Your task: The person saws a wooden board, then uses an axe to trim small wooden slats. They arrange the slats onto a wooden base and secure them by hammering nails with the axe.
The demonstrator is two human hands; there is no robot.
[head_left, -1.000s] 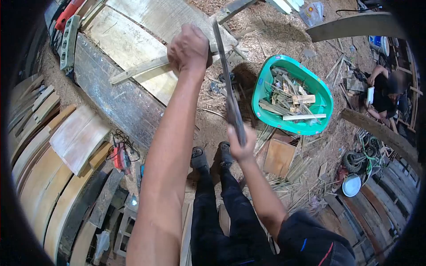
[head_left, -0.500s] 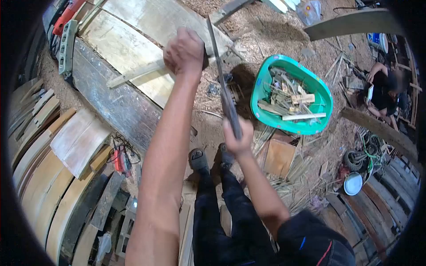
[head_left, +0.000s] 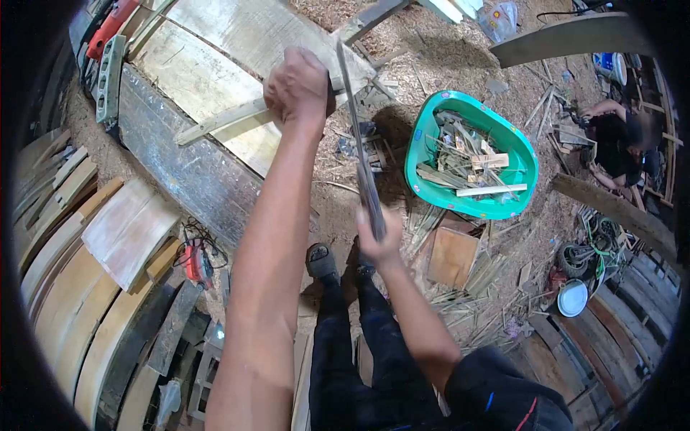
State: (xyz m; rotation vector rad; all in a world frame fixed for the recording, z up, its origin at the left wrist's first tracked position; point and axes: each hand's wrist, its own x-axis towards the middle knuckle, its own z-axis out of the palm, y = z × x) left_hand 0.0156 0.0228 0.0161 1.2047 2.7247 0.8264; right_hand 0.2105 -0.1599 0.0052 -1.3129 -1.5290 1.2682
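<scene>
My left hand [head_left: 296, 85] is closed round a thin wooden strip [head_left: 219, 123], pressing it across the plank-topped bench [head_left: 205, 68]. The strip's far end pokes out to the right of my fist. My right hand [head_left: 381, 233] grips the back end of a long dark handsaw [head_left: 357, 133], seen almost edge-on. Its blade runs up past the right side of my left fist and crosses the strip near the bench edge. The saw's handle is mostly hidden by my fingers and blurred.
A green tub [head_left: 471, 210] of wood scraps stands on the sawdust-covered floor to the right. A red power tool [head_left: 111, 29] and a power strip [head_left: 110, 79] lie at the bench's left. Stacked boards [head_left: 79, 287] line the left; another person [head_left: 622, 147] sits far right.
My right hand and the saw have slid back toward my body, along the blade's length. My left hand and the strip stay almost still. The other person's arm has shifted.
</scene>
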